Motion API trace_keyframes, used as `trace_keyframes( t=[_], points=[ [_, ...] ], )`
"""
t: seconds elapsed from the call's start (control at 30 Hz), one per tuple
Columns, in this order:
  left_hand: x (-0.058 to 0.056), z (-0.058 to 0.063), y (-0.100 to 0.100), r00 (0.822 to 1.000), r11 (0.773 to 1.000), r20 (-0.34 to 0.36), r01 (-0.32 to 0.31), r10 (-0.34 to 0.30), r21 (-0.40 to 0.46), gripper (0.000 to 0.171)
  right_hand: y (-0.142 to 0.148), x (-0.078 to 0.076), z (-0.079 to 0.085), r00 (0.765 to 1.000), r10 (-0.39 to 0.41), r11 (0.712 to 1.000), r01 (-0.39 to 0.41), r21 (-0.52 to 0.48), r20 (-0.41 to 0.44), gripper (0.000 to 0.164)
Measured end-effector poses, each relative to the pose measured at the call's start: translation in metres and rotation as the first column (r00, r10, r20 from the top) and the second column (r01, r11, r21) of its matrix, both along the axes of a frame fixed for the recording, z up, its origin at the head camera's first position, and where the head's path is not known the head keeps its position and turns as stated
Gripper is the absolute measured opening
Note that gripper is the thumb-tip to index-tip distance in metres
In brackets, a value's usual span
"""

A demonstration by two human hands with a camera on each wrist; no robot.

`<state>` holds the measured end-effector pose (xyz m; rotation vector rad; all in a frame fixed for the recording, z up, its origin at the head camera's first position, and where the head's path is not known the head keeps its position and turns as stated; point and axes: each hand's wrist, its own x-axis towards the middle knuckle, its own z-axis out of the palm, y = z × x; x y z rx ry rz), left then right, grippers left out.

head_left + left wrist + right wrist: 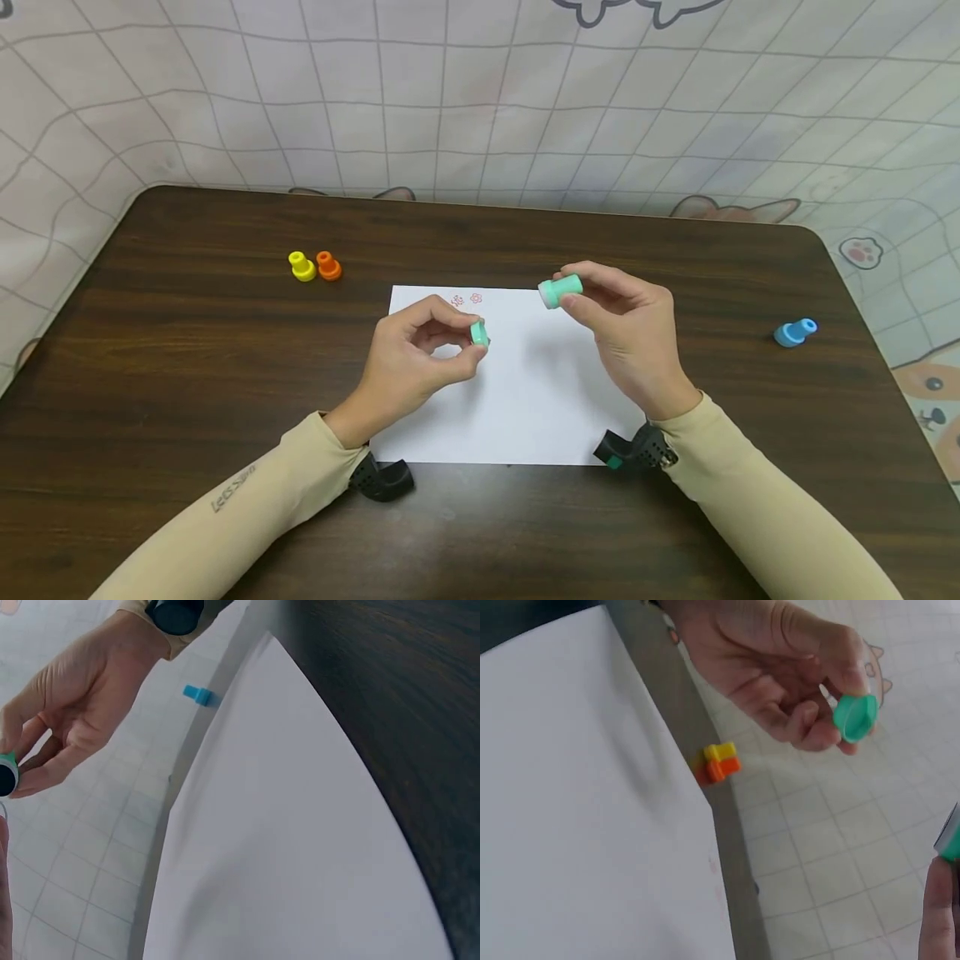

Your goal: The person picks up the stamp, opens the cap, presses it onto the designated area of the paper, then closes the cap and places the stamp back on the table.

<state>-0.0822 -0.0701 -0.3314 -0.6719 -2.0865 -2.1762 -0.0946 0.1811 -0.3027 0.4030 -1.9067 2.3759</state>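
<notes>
Between thumb and fingertips my left hand (423,354) pinches a small green cap (479,333). Its hollow inside shows in the right wrist view, where the cap (855,718) is held on edge. My right hand (630,333) holds a green toy stamp (560,291) by its handle end, tilted sideways with the wide end facing left. That end looks dark and round on the stamp (7,775) in the left wrist view. Cap and stamp are apart, both above a white sheet of paper (517,408). Small red flower prints (476,298) mark the paper's top edge.
A yellow stamp (302,267) and an orange stamp (328,266) stand side by side at the back left of the dark wooden table (187,358). On the right side lies a blue stamp (796,332). A grid-patterned curtain (465,100) hangs behind the table.
</notes>
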Motion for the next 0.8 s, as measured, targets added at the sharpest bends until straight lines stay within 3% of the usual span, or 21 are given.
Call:
trace_keyframes(
  t=[0.5,0.8],
  points=[
    [0.001,-0.009,-0.016,1.0,0.999,0.007,-0.029,0.029,-0.041,0.025,0.0,-0.016,-0.009,0.997,-0.004,0.978,0.021,0.21,-0.081,0.026],
    [0.003,-0.015,-0.021,0.999,0.998,0.026,-0.03,0.032,-0.061,0.025,-0.007,-0.028,-0.012,0.987,0.013,0.965,0.029,0.261,-0.157,0.031]
  ],
)
